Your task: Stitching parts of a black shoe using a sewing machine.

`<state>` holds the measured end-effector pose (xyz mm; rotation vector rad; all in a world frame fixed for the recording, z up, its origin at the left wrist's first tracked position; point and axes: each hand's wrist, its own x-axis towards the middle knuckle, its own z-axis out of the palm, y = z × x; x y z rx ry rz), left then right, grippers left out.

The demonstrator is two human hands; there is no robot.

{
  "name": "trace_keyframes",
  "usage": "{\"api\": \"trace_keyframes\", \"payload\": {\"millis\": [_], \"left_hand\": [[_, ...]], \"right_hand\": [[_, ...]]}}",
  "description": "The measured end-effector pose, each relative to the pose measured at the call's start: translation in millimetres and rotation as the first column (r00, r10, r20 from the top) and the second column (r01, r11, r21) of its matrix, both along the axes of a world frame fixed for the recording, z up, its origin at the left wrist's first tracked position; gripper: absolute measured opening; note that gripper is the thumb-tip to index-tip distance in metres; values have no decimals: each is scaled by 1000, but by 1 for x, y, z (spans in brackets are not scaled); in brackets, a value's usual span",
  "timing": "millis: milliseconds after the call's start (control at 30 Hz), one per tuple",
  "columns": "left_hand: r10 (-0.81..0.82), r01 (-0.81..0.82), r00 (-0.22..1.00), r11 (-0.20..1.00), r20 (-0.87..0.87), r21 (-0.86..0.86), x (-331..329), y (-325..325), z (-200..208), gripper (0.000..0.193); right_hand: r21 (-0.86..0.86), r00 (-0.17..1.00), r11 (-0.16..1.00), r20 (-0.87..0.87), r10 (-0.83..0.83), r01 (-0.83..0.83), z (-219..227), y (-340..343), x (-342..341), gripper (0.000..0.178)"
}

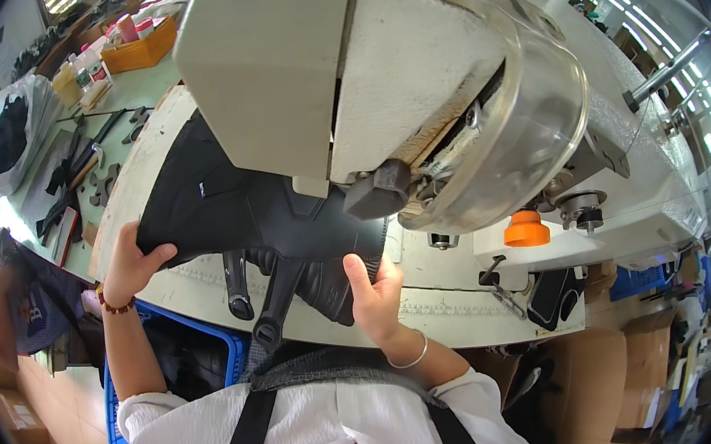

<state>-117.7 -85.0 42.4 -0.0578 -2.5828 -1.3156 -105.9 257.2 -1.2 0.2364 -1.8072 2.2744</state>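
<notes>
A black leather-like boot upper [197,214] with moulded ridges lies under the head of a large cream sewing machine [415,48]. My left hand [128,264] grips its left edge, thumb on top and fingers underneath. My right hand [377,297] is closed around its right edge, close to the stitching area, with the thumb raised along the surface. From the upper's near side, black straps [276,310] with slotted ends hang toward me over the table edge. The machine's needle is hidden behind a dark block [378,190] and the transparent guard [526,106].
An orange knob [526,231] sits low on the machine. A black two-lobed object [550,298] lies at the table's right. A blue basket [238,349] stands below my left forearm. On the green side table are tools, a plastic bag [44,104] and a wooden box [145,53].
</notes>
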Motion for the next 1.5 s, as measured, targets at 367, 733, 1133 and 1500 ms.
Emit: {"api": "trace_keyframes", "payload": {"millis": [367, 733, 1133, 1500], "left_hand": [[-53, 54, 997, 998, 54, -21, -7, 15, 22, 43], [-24, 19, 997, 998, -74, -63, 19, 40, 42, 37], [228, -406, 750, 900, -621, -161, 31, 99, 44, 44], [-450, 293, 883, 753, -136, -589, 35, 201, 50, 58]], "right_hand": [[-107, 999, 994, 38, 38, -34, 5, -4, -1, 15], [-189, 989, 982, 138, 53, -27, 12, 8, -13, 33], [37, 971, 979, 136, 196, -203, 6, 20, 8, 11], [-142, 974, 972, 106, 202, -186, -2, -1, 21, 19]]}}
